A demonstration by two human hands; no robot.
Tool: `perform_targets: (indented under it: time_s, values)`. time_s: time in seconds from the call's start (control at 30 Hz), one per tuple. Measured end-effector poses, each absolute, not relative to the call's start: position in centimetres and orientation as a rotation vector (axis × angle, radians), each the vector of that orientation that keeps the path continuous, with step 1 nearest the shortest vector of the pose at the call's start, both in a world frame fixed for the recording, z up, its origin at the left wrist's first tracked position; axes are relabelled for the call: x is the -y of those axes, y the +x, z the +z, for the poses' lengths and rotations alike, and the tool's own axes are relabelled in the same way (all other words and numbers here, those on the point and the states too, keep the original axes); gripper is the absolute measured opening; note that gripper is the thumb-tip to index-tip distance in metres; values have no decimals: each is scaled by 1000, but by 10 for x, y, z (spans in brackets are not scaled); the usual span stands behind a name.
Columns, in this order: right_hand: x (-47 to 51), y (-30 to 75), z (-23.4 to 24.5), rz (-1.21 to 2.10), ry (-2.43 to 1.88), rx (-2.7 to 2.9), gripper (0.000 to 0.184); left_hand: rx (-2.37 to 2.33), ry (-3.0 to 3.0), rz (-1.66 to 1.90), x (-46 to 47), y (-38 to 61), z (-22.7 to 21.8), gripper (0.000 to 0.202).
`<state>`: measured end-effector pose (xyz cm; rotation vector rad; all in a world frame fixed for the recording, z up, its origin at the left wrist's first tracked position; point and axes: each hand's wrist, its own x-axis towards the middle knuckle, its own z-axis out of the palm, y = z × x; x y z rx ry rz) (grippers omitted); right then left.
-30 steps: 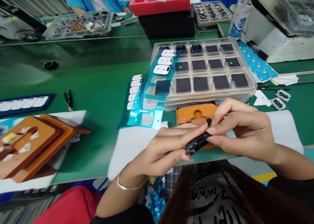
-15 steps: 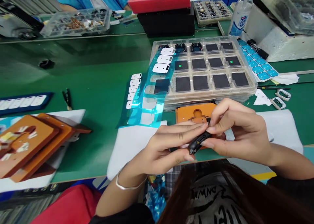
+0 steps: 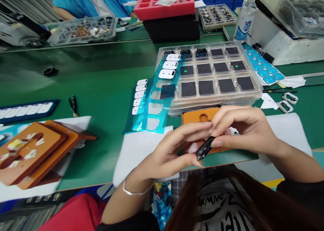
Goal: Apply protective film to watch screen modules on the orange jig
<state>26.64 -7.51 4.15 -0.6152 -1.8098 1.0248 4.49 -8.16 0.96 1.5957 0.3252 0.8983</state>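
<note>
Left hand (image 3: 170,150) and right hand (image 3: 246,130) grip 1 slim black part (image 3: 205,148), tilted, before the orange fixture (image 3: 191,118); its exposed edge is slotted, with 1 small brass-coloured dot.

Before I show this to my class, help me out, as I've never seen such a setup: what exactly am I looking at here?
There is no machine here, just a person working with two bare hands. The picture comes from a camera worn on the person's head, looking forward and down. The left hand and right hand hold a small black part between them. An orange plate lies behind the hands, partly hidden. Beyond it are stacked clear trays with dark squares, and a blue film overlaps their left side. More orange blocks are at the left. Across the bench is another person in blue.
</note>
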Motion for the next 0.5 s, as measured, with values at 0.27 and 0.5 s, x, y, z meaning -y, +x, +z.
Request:
perform_targets:
  time_s: [0.27,0.5]
  values:
    - [70,275,48,1303,-685,1758,6,-243,1745,944,74,48,12,32]
    - [67,274,40,1310,-689,1565,7,-350,1579,1544,38,10,19,19]
